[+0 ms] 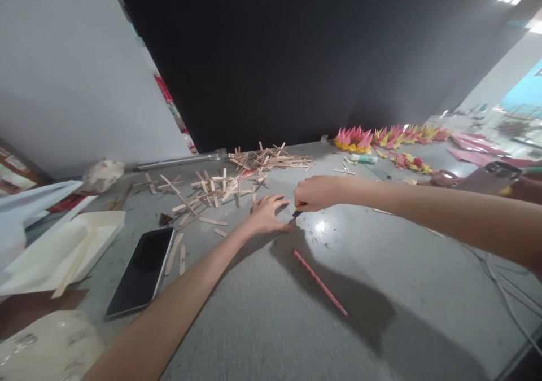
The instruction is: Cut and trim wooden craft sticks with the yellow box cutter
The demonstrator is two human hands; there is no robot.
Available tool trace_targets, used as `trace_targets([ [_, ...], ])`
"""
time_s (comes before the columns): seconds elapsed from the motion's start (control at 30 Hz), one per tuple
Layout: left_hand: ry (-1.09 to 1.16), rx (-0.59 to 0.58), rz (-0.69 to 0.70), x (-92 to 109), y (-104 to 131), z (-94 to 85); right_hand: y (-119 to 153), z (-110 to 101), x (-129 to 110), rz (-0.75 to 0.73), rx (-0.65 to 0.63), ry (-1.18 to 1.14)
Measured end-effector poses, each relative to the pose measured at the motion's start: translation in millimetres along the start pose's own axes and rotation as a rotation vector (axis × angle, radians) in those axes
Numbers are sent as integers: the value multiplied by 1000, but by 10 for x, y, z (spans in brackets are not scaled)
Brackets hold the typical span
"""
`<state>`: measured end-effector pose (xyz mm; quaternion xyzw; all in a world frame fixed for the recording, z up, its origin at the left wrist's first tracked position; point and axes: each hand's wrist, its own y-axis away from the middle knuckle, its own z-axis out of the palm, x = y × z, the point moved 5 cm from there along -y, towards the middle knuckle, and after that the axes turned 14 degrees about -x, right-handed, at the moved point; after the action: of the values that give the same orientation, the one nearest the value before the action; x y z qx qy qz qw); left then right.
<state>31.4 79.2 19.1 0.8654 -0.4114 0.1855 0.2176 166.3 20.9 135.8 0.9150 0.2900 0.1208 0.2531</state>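
Note:
My right hand (315,193) is closed around a small yellow-and-dark utility knife (296,213), most of it hidden by the fist. Its tip points down at the grey table beside my left thumb. My left hand (267,214) lies low on the table with its fingers apart, the thumb reaching toward the knife tip. Whether a small piece sits under that thumb is too blurred to tell. Nearer to me, a red-and-white striped pencil-like stick (320,284) lies slantwise on the table. Just beyond my left hand is a heap of wooden craft sticks (224,186), several joined into crosses.
A phone (141,271) lies left of my left forearm, beside a white foam tray (105,226) with a stick in it. Pink-and-yellow paper flowers (353,139) and a glue stick (363,158) stand at the back right. A black panel (271,59) rises behind; cables (503,293) lie right.

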Motion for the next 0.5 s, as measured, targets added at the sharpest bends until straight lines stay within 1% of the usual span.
trace_targets([
  [0.13,-43,97,0,115,10,160,5,-8,-21,7,-17,9],
  [0.2,-44,117,-2,146,11,194,2,-6,-13,17,-10,10],
  [0.3,-21,75,-19,107,3,131,-7,12,8,12,-12,-1],
  [0.37,-2,-3,-35,39,-3,60,-12,28,17,-5,-31,-21],
  [0.43,4,-7,-59,-32,5,-27,-13,34,18,-13,-43,-31],
  [0.5,9,-2,-77,-81,11,-62,-13,31,17,-5,-43,-33],
])
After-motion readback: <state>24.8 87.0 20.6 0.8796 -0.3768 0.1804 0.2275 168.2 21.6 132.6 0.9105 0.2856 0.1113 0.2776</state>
